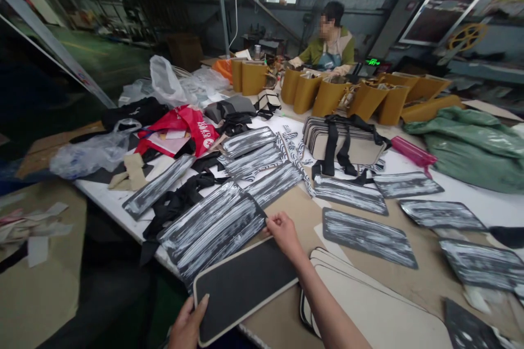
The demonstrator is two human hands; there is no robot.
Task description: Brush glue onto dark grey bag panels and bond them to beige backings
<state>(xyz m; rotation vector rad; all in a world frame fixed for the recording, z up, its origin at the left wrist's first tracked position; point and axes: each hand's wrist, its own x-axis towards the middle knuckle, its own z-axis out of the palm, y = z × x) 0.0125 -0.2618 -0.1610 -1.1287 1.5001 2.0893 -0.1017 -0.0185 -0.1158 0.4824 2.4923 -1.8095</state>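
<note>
My left hand (189, 323) grips the left end of a black panel with a cream edge (248, 286), thumb on top, and the panel tilts over the table's front edge. Beyond it, my right hand (283, 233) pinches the corner of a dark panel smeared with white paste (223, 240). That smeared panel partly overlaps another smeared panel (200, 212). My right forearm crosses over the cream-edged panel's right end and hides it. Under the forearm and to its right lies a stack of cream panels (368, 300).
More smeared panels (368, 234) are spread over the table (110, 202). Farther back are a stack of cream panels with black straps (347, 142), a red bag (180, 131), a green sack (470, 147) and several mustard bag bodies (307, 90). A co-worker (327, 46) sits at the far side.
</note>
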